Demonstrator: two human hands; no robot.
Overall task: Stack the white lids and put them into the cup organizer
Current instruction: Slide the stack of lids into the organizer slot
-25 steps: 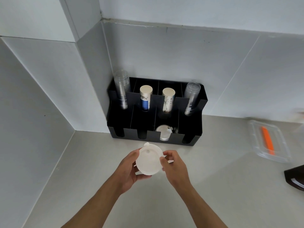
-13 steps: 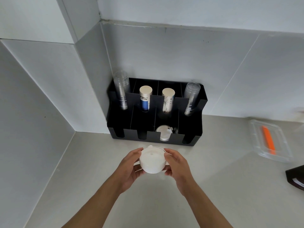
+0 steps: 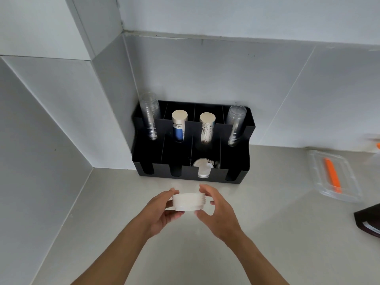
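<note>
both hands (image 3: 164,212) (image 3: 216,212) grasp the stacked lids (image 3: 188,202); fingers clasped round them. next, probably lower them into the organizer (image 3: 236,177) slot.

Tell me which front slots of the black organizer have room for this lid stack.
The stack of white lids sits between both hands. In the organizer, the front slots look empty at far left, second from left and far right. The third already holds white lids. The back row is crowded with cup stacks.
</note>
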